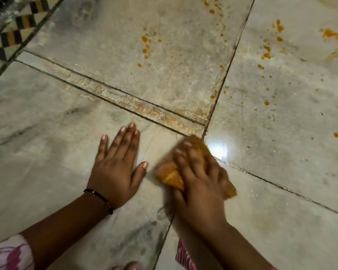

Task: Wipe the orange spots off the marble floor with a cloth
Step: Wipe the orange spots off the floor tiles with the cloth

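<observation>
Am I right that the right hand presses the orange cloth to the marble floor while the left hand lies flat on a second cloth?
Not quite: the head view shows the left hand flat on the bare marble floor, with no second cloth. The right hand does press the orange cloth down.

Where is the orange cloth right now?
In the head view, the cloth is low and right of centre, under the right hand on the marble floor, beside the flat left hand.
</observation>
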`<act>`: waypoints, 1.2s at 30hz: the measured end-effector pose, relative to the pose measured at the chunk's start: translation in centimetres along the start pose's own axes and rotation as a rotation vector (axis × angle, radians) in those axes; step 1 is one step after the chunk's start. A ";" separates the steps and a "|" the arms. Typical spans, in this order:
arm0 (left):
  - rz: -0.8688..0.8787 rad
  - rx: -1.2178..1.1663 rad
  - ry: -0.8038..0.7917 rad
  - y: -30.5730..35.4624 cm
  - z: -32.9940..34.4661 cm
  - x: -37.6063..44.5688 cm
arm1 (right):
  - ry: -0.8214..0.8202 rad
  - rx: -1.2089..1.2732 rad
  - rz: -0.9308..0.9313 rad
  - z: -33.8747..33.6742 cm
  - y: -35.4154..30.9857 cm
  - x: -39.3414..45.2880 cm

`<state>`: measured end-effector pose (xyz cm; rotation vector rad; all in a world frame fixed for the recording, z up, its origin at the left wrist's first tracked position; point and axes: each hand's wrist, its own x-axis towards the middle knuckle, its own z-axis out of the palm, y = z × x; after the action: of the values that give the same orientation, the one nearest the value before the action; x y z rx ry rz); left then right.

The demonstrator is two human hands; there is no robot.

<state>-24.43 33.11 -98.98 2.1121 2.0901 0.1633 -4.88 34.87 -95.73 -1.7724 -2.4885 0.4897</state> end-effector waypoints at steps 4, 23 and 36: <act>0.004 0.010 -0.013 -0.2 -0.1 0.1 | -0.015 -0.023 -0.104 -0.9 -0.6 8.7; -0.003 -0.013 -0.034 -0.3 -0.1 0.1 | -0.057 -0.040 -0.173 -1.7 1.6 12.5; -0.025 0.022 -0.050 0.1 0.0 0.2 | -0.036 0.150 0.029 -0.7 -1.2 3.3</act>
<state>-24.35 33.28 -98.92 2.0794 2.0980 0.0840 -6.97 37.76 -95.24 -1.7601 -2.3812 0.6958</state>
